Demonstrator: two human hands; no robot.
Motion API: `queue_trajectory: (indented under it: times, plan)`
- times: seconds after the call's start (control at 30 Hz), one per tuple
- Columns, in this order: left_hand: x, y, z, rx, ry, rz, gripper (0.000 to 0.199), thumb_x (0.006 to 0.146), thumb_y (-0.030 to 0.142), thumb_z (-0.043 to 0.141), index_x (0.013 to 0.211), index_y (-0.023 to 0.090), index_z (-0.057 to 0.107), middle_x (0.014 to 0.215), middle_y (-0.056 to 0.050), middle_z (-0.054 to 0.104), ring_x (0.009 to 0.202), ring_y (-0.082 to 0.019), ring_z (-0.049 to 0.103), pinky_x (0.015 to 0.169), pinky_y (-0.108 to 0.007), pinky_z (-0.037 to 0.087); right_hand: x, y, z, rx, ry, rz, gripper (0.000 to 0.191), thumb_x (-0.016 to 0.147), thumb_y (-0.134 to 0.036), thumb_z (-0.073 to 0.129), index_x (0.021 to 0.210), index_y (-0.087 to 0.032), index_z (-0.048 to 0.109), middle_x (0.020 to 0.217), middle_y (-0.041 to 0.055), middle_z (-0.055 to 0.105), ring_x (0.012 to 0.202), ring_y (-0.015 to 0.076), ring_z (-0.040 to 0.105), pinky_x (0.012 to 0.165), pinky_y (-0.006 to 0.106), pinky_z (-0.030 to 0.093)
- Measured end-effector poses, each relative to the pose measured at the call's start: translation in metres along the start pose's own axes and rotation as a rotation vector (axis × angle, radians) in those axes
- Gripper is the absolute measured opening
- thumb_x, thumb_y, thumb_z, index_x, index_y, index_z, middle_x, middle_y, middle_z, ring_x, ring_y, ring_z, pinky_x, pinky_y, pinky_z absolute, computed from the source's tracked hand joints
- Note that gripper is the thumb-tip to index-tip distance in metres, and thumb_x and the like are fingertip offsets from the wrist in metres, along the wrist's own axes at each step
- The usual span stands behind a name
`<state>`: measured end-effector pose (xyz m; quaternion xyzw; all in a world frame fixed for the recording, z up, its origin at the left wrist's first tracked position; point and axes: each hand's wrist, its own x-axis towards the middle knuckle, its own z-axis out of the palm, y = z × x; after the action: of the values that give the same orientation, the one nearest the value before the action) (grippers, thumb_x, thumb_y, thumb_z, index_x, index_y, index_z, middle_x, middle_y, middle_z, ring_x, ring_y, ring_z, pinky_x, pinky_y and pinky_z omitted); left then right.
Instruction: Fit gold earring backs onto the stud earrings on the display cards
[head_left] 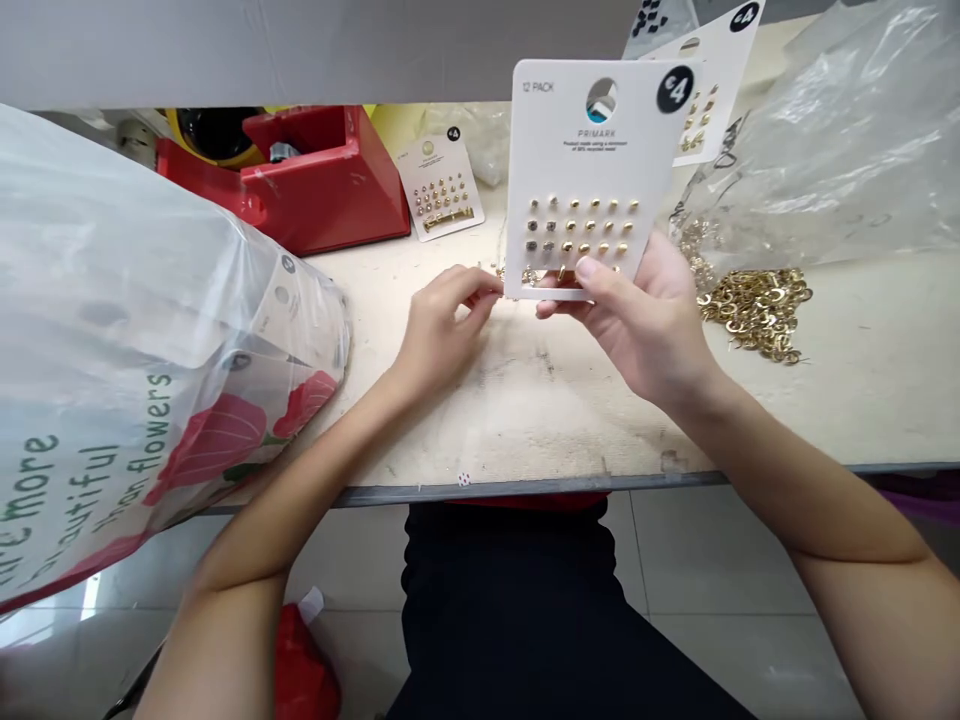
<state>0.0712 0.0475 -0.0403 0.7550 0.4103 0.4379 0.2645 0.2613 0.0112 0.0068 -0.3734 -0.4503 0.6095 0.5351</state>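
My right hand (652, 330) grips a white earring card (592, 165) by its lower edge, thumb in front and fingers behind. Rows of small gold and clear stud earrings sit on the card, which stands upright above the table. My left hand (448, 318) is closed in a pinch at the card's lower left corner. Whatever its fingertips hold is too small or hidden to name. A few tiny shiny pieces show beside them. Right of my right hand lies a pile of gold hoop earrings (761, 305) on the pale tabletop (600, 400).
A red tape dispenser (322, 180) stands at the back left, with another earring card (441, 188) beside it. A bulky printed plastic bag (187, 330) fills the left side. More cards (705, 80) and clear plastic bags (855, 150) lie at the back right.
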Motion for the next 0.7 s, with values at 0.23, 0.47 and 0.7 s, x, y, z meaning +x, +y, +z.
queue_trajectory:
  times: [0.23, 0.47, 0.7]
  plan:
    - [-0.015, 0.016, -0.014, -0.158, 0.107, -0.002, 0.009, 0.088, 0.023, 0.07, 0.097, 0.022, 0.072, 0.092, 0.0, 0.074, 0.085, -0.008, 0.071, 0.077, -0.019, 0.06, -0.002, 0.025, 0.004, -0.225, 0.054, -0.102, 0.033, 0.092, -0.041, 0.066, 0.118, -0.034, 0.045, 0.124, 0.002, 0.061, 0.106, 0.0191, 0.067, 0.09, 0.038, 0.062]
    - [-0.027, 0.029, 0.0, -0.127, 0.164, 0.014, 0.003, 0.09, 0.018, 0.067, 0.092, 0.02, 0.068, 0.088, 0.0, 0.07, 0.083, -0.008, 0.068, 0.076, -0.021, 0.061, -0.02, 0.033, 0.02, -0.289, 0.057, -0.125, 0.026, 0.095, -0.026, 0.061, 0.112, -0.029, 0.042, 0.127, 0.0034, 0.061, 0.118, 0.0215, 0.067, 0.094, 0.041, 0.064]
    - [-0.029, 0.035, -0.003, 0.08, 0.24, 0.121, 0.007, 0.091, 0.017, 0.066, 0.093, 0.023, 0.067, 0.086, 0.0, 0.07, 0.081, -0.01, 0.067, 0.069, -0.027, 0.06, -0.029, 0.038, 0.021, -0.266, -0.015, -0.132, 0.032, 0.098, -0.03, 0.057, 0.122, -0.036, 0.037, 0.141, 0.001, 0.056, 0.132, 0.0266, 0.059, 0.098, 0.048, 0.062]
